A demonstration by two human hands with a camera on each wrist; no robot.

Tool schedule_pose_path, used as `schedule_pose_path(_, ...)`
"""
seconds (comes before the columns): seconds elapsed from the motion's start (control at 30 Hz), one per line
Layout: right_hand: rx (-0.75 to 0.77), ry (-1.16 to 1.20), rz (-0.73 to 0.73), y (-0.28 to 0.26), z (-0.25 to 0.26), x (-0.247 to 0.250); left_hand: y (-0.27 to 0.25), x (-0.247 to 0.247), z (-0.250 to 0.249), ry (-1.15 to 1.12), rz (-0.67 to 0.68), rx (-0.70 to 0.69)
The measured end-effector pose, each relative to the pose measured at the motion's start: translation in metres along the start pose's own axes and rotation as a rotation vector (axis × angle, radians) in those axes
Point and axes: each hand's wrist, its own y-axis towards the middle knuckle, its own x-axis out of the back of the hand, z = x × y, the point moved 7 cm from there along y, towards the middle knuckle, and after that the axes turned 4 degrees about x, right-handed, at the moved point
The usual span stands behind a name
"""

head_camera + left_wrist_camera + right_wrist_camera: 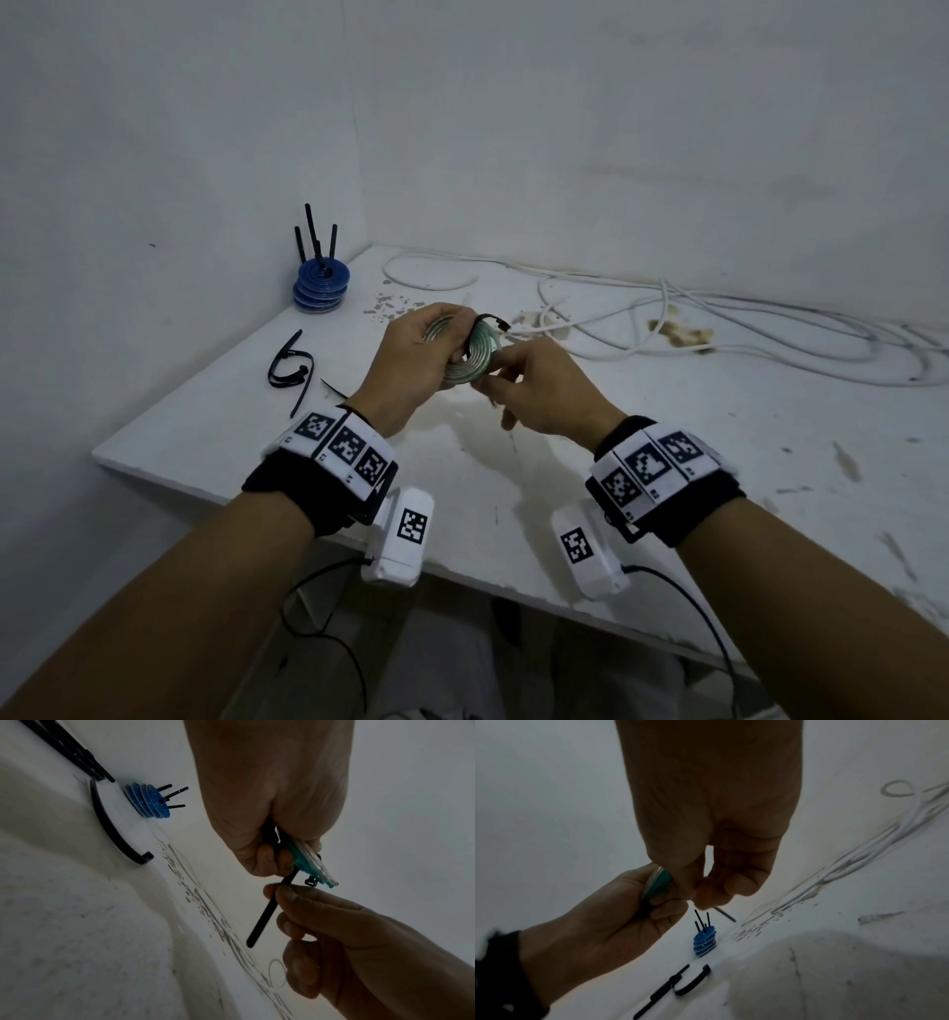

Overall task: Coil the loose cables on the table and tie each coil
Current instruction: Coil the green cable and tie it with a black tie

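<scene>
Gripping one coil (470,360) above the table (667,462), left hand (411,360) curled, right hand (539,390) pinches one tie (267,912).

Head view high, looking down; wrist views close under hands, all sharing blue coil stack (321,288).

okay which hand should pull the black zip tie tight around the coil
Right hand: it already pinches the zip tie tail, while the left hand grips the coil.

Right hand (721,880) pinches what looks like a black tie (725,914); left hand (628,914) grips teal coil (661,884). Blue coils (704,941) stacked on bench (834,973).
</scene>
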Motion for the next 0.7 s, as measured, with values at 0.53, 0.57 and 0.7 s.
schedule_pose_path(0.53,-0.128,0.420,-0.569,-0.004,-0.016,0.038,-0.005,0.007,0.003,-0.019,-0.084,0.025)
schedule_pose_path(0.57,-0.121,0.419,-0.583,-0.004,-0.016,0.039,-0.005,0.007,0.003,-0.013,-0.089,0.018)
schedule_pose_path(0.7,-0.079,0.310,-0.553,-0.004,-0.009,0.034,-0.005,0.009,0.004,-0.045,-0.125,0.031)
